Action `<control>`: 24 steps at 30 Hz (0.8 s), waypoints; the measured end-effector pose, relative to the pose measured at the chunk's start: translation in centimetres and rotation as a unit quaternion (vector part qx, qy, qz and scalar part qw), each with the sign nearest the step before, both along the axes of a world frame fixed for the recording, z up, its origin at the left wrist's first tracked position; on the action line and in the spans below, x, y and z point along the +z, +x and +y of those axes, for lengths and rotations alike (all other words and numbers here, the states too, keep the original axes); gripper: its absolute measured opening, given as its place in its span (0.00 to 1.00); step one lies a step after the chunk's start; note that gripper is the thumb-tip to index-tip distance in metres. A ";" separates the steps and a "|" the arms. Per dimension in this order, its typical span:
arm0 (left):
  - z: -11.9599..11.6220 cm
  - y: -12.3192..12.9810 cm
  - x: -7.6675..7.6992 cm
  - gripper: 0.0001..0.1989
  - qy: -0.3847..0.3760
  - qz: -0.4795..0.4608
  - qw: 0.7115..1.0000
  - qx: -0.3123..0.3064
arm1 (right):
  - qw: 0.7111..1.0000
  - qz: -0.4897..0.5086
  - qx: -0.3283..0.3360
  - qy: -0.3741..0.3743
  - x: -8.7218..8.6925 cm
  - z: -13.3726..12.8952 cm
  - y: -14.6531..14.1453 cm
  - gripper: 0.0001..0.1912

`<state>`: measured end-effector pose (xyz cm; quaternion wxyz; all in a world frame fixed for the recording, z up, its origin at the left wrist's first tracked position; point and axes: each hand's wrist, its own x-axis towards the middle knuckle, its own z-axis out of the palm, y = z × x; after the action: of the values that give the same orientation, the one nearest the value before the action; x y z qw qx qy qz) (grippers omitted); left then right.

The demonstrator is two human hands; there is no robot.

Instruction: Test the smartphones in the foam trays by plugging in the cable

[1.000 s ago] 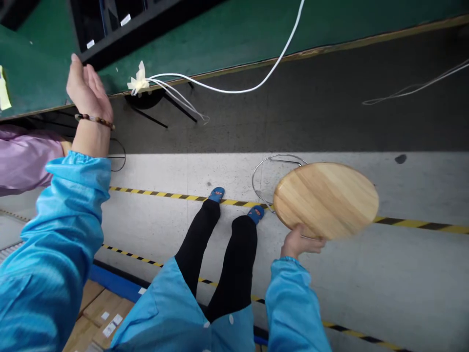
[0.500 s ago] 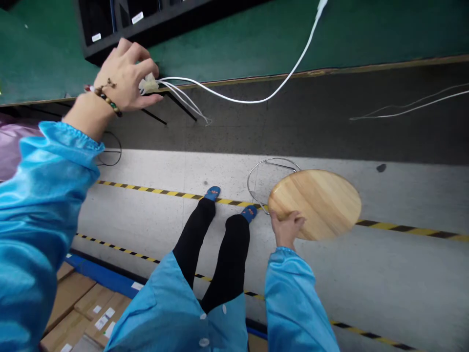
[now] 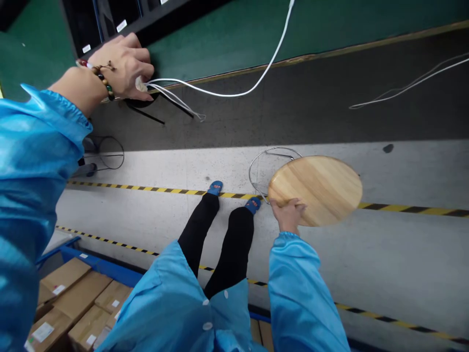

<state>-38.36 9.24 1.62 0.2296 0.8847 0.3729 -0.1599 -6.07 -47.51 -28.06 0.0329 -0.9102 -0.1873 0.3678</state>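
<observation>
My left hand (image 3: pixel 124 66) lies at the front edge of a green table (image 3: pixel 205 54), fingers bent over the top and thumb below the edge. A whitish taped lump (image 3: pixel 140 84) shows between thumb and fingers, with white cables (image 3: pixel 223 94) coming out of it. Whether the hand presses on the lump itself, I cannot tell. Low on the right, my right hand (image 3: pixel 288 214) grips the near left rim of a stool with a round wooden seat (image 3: pixel 318 190). Its metal foot ring (image 3: pixel 252 168) shows beyond the seat.
A black tray with compartments (image 3: pixel 120 29) sits on the table. Brown cartons (image 3: pixel 78 293) stand in a blue-framed holder at lower left. Yellow-black tape (image 3: pixel 172 190) lines the floor around my feet (image 3: pixel 215 187). Another thin white cable (image 3: pixel 406 85) hangs at the right.
The view has shifted slightly, bringing more cartons into sight. My left hand has closed a little around the table edge. My right hand stays on the stool seat.
</observation>
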 end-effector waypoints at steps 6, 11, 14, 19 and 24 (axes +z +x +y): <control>0.3 0.0 0.3 0.40 0.025 -0.053 0.992 -0.110 | 1.000 0.006 0.009 -0.007 0.5 0.3 -0.1 0.65; 1.6 -0.8 0.6 0.34 0.018 -0.029 0.998 -0.054 | 0.999 0.012 0.021 -0.028 0.9 0.7 -0.1 0.65; 2.5 -3.5 1.0 0.40 0.040 0.025 0.995 -0.093 | 0.999 0.021 0.028 -0.036 1.0 0.9 -0.1 0.66; 1.8 -6.3 1.2 0.59 0.123 0.085 0.978 -0.143 | 0.998 0.024 0.043 -0.044 1.1 1.0 -0.3 0.69; 0.8 -4.1 1.3 0.63 0.126 0.110 0.969 -0.183 | 0.996 0.020 0.063 -0.063 0.8 0.8 -0.2 0.69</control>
<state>-42.43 10.08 2.91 0.0406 0.9367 0.2445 -0.2473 -6.27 -46.71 -27.26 -0.0441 -0.8893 -0.2197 0.3987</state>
